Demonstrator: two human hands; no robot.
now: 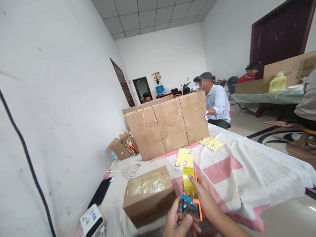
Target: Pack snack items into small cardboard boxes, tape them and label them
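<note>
**Both hands on tape dispenser, beside taped carton**

Tape dispenser (pixel 191 197) held low centre of view, above near edge of table (pixel 259 174), just right of taped carton (pixel 148 196). Orange frame, blue plate, yellowish tape roll on top.

Right hand (pixel 206 197) wrapped round dispenser from the right, fingers curled on the orange frame, one fingertip up against the tape roll. Grasping, not loose.

Left hand (pixel 177 222) under dispenser from below-left, thumb and fingers pinching its lower edge. Partly cut off by frame bottom; grip looks closed on the tool.

Taped carton sits on the cloth, top seam covered in glossy tape, not touching either hand.

Further back on table: stack of sealed cartons (pixel 168 125), three high, three across. Two yellow sticker sheets (pixel 184 158) flat on the pink-and-white cloth, between stack and hands. Open small box (pixel 120 146) with printed packets left of stack. Dark phone (pixel 100 192) and white label printer (pixel 92 221) at left edge, near wall.

Co-worker in light shirt (pixel 217 103) seated behind stack. More people further back, too small to detail.
</note>
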